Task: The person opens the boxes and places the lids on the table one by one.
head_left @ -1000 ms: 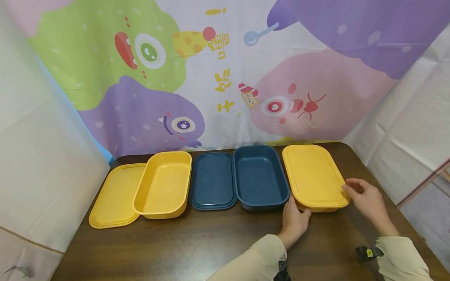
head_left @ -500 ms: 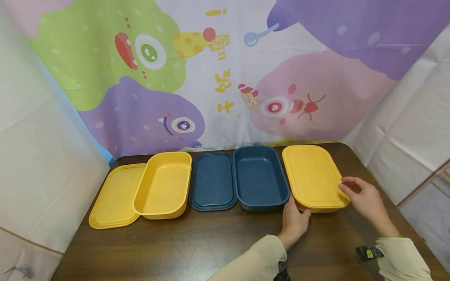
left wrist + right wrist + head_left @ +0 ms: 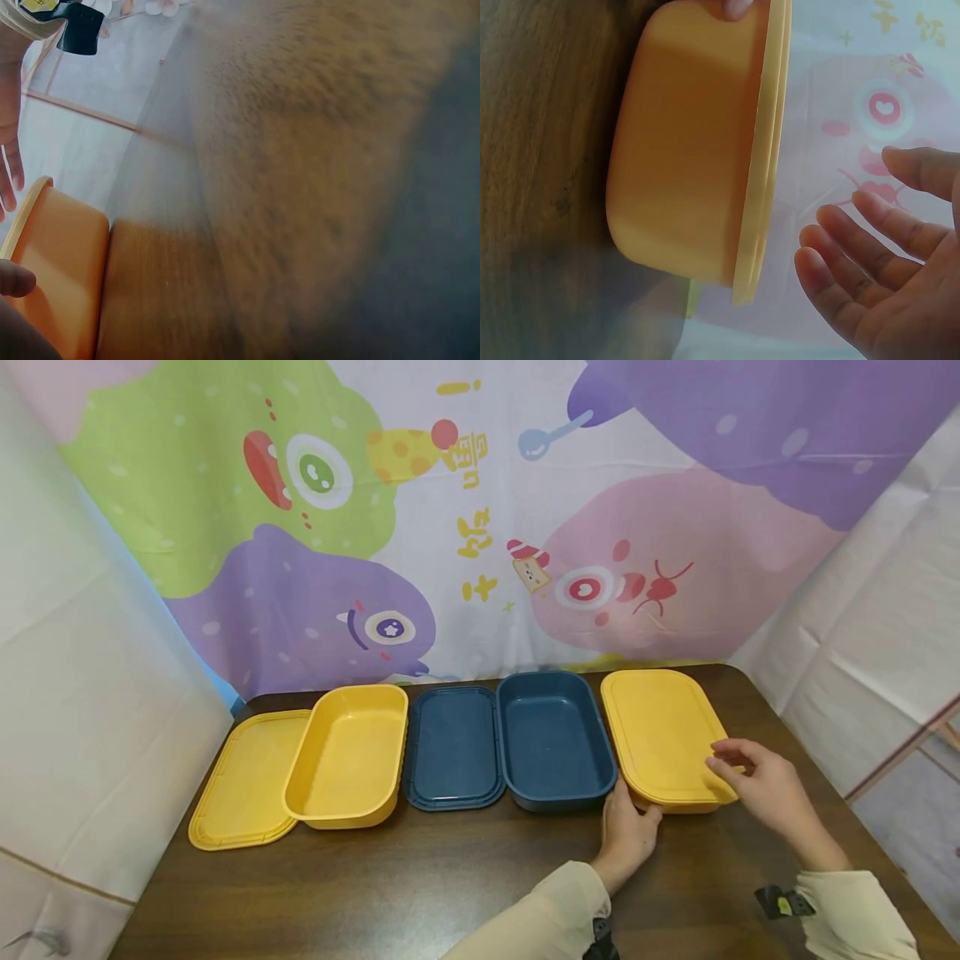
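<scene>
A yellow lidded food container [image 3: 663, 735] stands at the right end of the row. My left hand [image 3: 628, 835] holds its near left corner, with the thumb [image 3: 16, 279] on the front wall and the fingers mostly hidden along the left side. Over the right side of the lid [image 3: 759, 172] hovers my right hand [image 3: 765, 785], its fingers loosely bent and holding nothing. In the right wrist view those fingertips are apart from the lid. Left of the held container sits an open dark blue container [image 3: 557, 743].
A dark blue lid [image 3: 456, 747] lies left of the blue container. Further left are an open yellow container [image 3: 351, 760] and a yellow lid [image 3: 243, 789] partly beneath its side. Brown table [image 3: 375, 893]; a printed cloth [image 3: 487, 635] hangs behind, with pale cloths at both sides.
My right hand has moved left from the lid's right edge to over the lid. The left hand and the containers have stayed in place.
</scene>
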A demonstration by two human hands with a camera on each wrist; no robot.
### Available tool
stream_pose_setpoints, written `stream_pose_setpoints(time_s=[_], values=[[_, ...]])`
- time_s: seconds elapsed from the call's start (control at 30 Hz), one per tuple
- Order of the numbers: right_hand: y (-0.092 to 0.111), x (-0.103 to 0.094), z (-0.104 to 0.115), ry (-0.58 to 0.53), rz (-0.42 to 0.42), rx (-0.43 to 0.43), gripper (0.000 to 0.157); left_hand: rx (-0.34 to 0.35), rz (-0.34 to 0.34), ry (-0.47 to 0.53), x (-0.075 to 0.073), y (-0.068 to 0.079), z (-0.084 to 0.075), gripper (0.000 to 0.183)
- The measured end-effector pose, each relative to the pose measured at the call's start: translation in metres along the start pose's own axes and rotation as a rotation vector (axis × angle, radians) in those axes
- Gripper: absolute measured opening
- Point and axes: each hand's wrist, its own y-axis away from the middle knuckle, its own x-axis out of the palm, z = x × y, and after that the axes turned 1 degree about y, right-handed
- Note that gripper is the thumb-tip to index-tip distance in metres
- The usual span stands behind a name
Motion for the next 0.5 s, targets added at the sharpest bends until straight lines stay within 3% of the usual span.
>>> stream_pose_setpoints(time_s=[0.23, 0.5], values=[[0.0036, 0.0022, 0.0058, 0.014, 0.046, -0.008, 0.031, -0.023, 0.001, 0.001, 0.0006, 0.0000, -0.0011, 0.070], [0.0066, 0.0077, 0.0103, 0.018, 0.086, -0.023, 0.028, -0.004, -0.006, -0.016, 0.0005, -0.0001, -0.0022, 0.070]])
